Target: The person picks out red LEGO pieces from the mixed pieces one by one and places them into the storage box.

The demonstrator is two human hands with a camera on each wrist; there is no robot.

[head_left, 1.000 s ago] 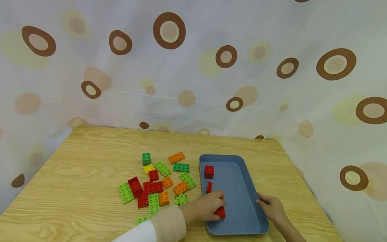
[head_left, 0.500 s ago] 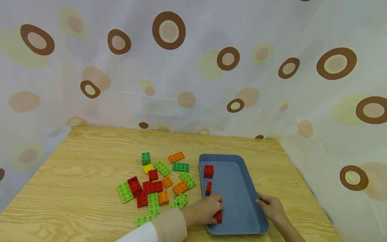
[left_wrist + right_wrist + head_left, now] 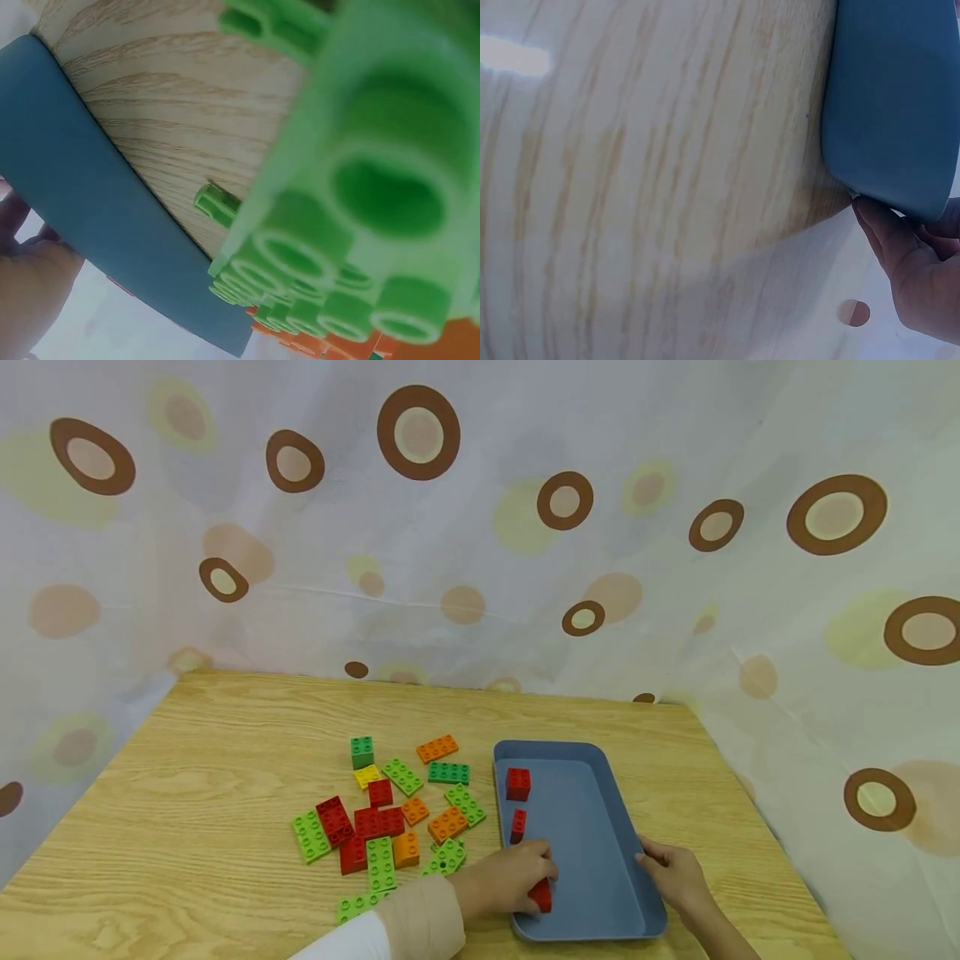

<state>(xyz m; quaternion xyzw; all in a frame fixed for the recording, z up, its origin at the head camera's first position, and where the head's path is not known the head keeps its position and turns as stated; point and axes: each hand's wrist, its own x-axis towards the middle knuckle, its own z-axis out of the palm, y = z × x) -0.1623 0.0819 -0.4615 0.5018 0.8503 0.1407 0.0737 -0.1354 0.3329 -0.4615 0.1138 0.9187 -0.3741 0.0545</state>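
Observation:
In the head view my left hand reaches over the left side of a blue-grey tray and grips a red toy building brick near the tray's front left corner. Fingers and thumb cover part of that brick. Farther back along the same side stand a square red brick and a narrow red brick. My right hand pinches the tray's right rim, thumb on top. From the right wrist view, its fingers lie under the tray's outer edge.
Left of the tray, several loose bricks lie on the wooden table: a light green plate brick, an orange brick, a dark green brick and a red brick among them. A patterned curtain hangs behind.
My left hand has shifted the red brick slightly toward the tray's front left corner, uncovering more of the narrow red brick. My right hand has stayed on the rim.

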